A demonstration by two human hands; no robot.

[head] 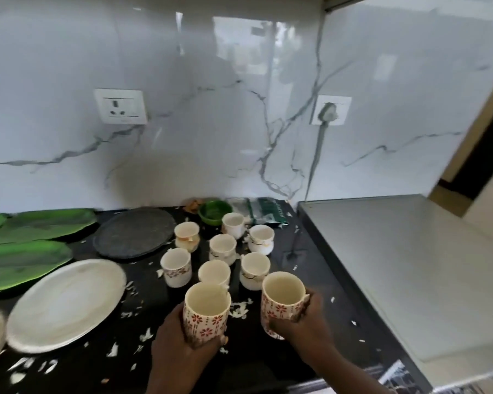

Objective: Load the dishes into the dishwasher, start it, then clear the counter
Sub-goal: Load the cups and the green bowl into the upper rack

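Note:
My left hand [182, 345] grips a cream mug with red flower prints [205, 311] just above the black counter [268, 356]. My right hand [305, 322] grips a second matching mug [282, 300] to its right. Behind them several small white cups [222, 248] stand upright in a cluster. A white round plate [66, 302] lies to the left, a dark grey round plate [134, 231] behind it, and green leaf-shaped plates [23, 260] at the far left. A small green bowl [214, 213] sits by the wall.
White food scraps [241, 308] are scattered over the counter. A dark green packet [264, 211] lies near the wall. A grey appliance top [404, 268] fills the right side, with a plugged cord [316, 155] hanging from the wall socket. A rack edge shows bottom right.

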